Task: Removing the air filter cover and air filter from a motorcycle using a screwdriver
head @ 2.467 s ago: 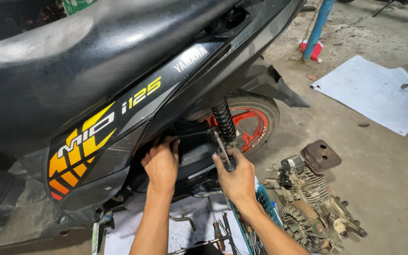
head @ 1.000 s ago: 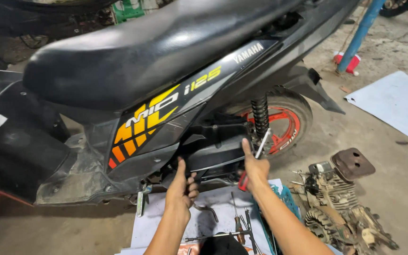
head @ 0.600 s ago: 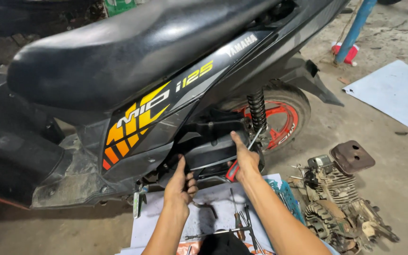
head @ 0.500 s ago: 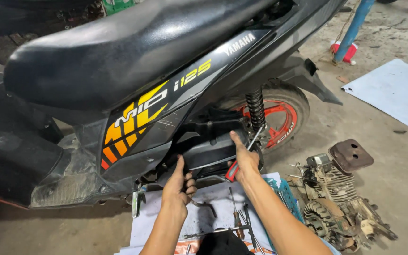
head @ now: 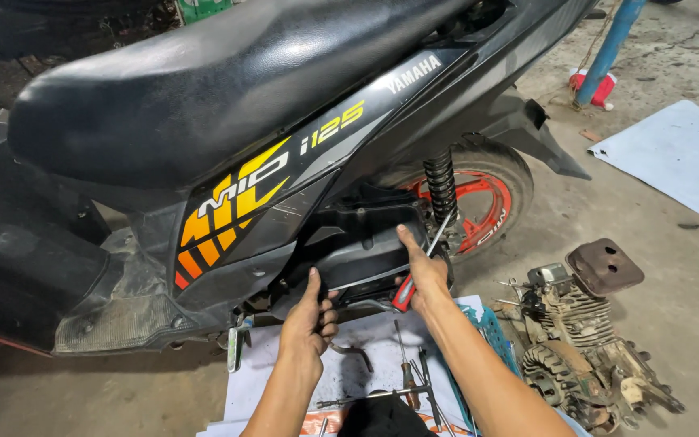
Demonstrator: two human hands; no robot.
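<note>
A black scooter [head: 228,137] with orange and yellow side graphics stands across the view. Under its side panel sits a black plastic housing [head: 362,247]. My left hand [head: 311,311] grips the lower left edge of that housing. Pressed against the housing's right side, my right hand [head: 421,271] holds a screwdriver [head: 416,275] with a red and black handle, its shaft pointing up toward the rear shock spring [head: 440,186]. Behind them is the rear wheel with a red rim [head: 487,206].
White sheets [head: 349,372] lie on the floor under my arms with several hand tools [head: 406,380] on them. A dirty removed engine [head: 584,340] lies at the right. A pale sheet [head: 673,154] and a blue pole [head: 608,48] are further right.
The view has shifted slightly. My right hand has slid a little along the housing with the screwdriver; my left hand stays on the housing's lower edge.
</note>
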